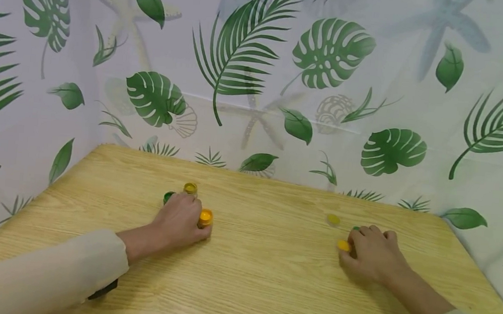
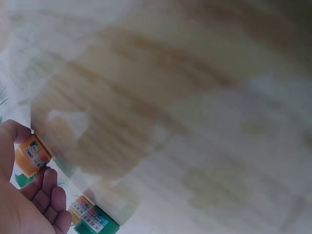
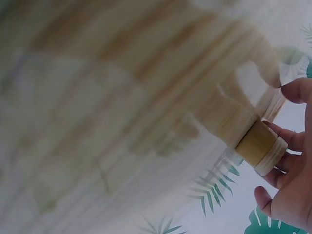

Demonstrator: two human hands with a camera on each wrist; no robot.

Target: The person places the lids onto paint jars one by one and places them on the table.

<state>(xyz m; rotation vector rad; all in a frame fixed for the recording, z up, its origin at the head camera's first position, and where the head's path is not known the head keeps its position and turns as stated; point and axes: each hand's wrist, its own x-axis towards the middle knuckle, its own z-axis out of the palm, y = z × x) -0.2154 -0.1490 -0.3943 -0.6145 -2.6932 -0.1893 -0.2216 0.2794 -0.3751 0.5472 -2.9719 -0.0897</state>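
Several small round paint pots stand on the table at the left. My left hand (image 1: 180, 220) pinches the orange paint pot (image 2: 35, 155) between thumb and fingers. Close to its knuckles are an uncapped green pot (image 1: 168, 197) and an uncapped dark yellow pot (image 1: 190, 188). At the right, my right hand (image 1: 373, 250) curls its fingers around a small yellow round piece (image 3: 257, 144) with a pale, clear-looking end. Between thumb and index finger, the head view shows a yellow disc (image 1: 344, 246). A green disc (image 1: 356, 228) is mostly hidden by the fingers; an olive-yellow disc (image 1: 333, 219) lies just beyond.
The wood-grain table (image 1: 265, 258) has a glossy surface. Behind it and along the left side hangs a white cloth (image 1: 253, 142) printed with green leaves and starfish. Pale sleeves (image 1: 67, 265) cover both forearms.
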